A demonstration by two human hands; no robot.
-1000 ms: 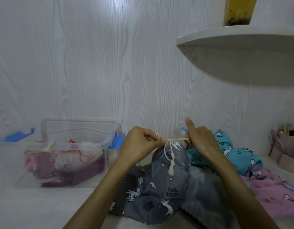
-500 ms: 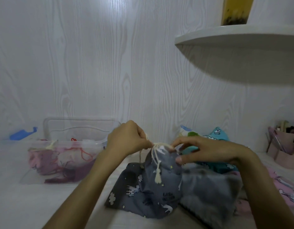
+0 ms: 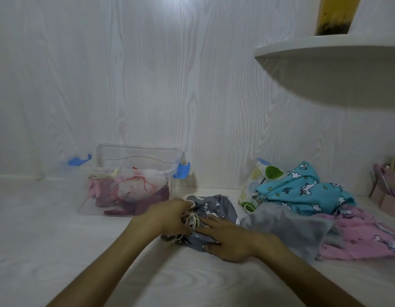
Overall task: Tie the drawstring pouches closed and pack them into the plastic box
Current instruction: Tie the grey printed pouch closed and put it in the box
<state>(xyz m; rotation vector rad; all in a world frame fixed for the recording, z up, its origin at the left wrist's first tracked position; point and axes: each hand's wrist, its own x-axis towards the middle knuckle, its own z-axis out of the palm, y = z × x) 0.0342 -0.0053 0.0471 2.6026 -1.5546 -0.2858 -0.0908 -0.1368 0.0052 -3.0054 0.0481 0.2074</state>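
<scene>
If the left hand (image 3: 170, 218), bunched on the cream cord (image 3: 192, 220), lets go, the knot may slip — the right hand (image 3: 227, 240) only presses flat on the grey pouch (image 3: 216, 207).

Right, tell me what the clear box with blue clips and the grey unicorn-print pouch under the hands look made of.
Clear box with blue clips: seemingly hard glossy plastic; contents show through, walls stay rigid. Grey unicorn-print pouch: apparently matte woven fabric, perhaps cotton; it crumples softly.

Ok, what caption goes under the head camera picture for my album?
Left hand grips the cord of a grey pouch; right hand presses it flat beside the box.
</scene>
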